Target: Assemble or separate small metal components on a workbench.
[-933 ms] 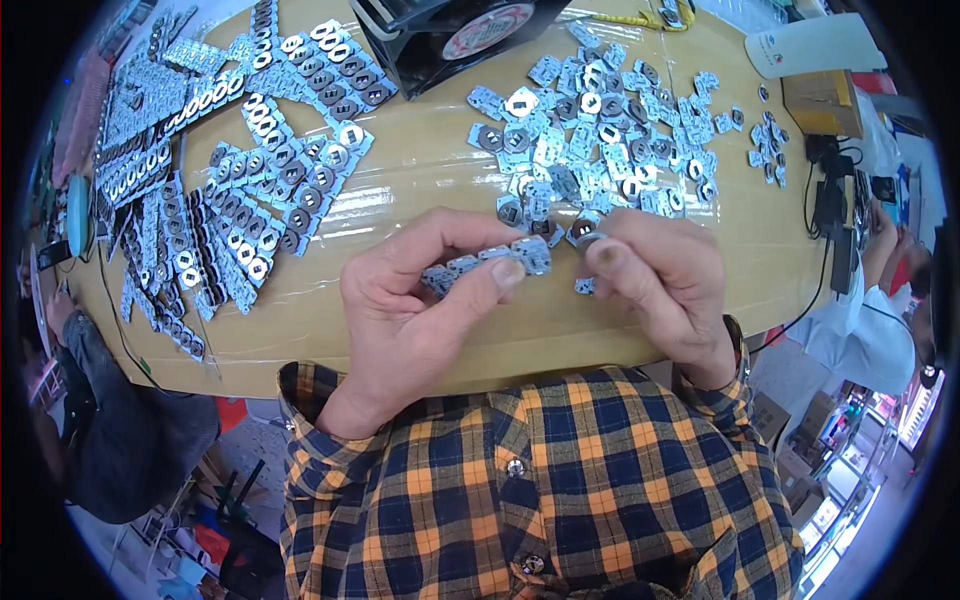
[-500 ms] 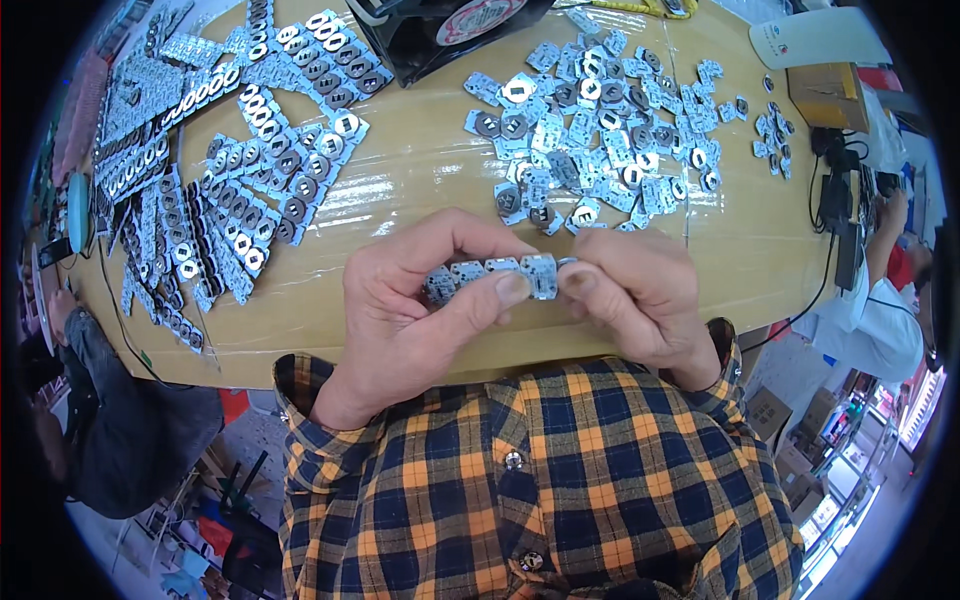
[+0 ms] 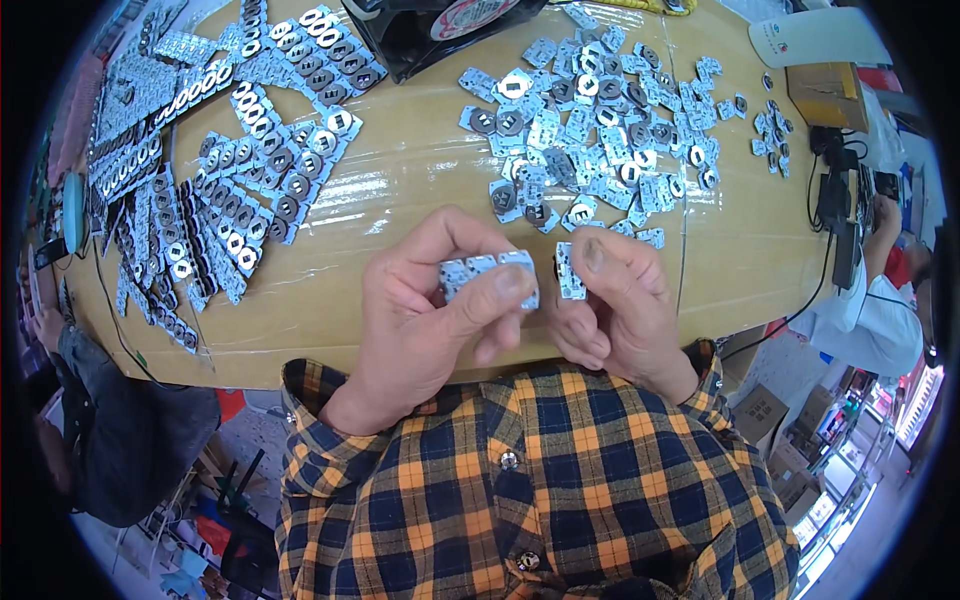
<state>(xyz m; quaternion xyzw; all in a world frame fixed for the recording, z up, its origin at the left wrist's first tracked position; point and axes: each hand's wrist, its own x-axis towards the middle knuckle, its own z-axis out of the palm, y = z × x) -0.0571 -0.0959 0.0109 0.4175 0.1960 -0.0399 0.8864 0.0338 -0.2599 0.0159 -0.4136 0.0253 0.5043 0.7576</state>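
Pinched between thumb and fingers, a short strip of joined small circuit boards [image 3: 468, 270] is in my left hand [image 3: 425, 290]. My right hand [image 3: 625, 300] grips a single small circuit board [image 3: 570, 272] by its edge, a little apart from the strip's right end. Both hands are raised over the near part of the table. Beyond them lies a loose pile of single circuit boards [image 3: 600, 120], many with round silver coin-cell holders. At the far left, unbroken strips of circuit boards [image 3: 240, 215] lie stacked and fanned out.
The table [image 3: 400, 180] has a shiny tan covering. A black container [image 3: 420, 45] stands at the back, with a white plastic tub [image 3: 815, 40] and a cardboard box [image 3: 828, 92] at the far right. Dark cables [image 3: 820, 200] run along the right edge. Other people sit at either side.
The end board has come off the strip and is now separate in my right hand. My hands have moved slightly apart, and the right hand has turned.
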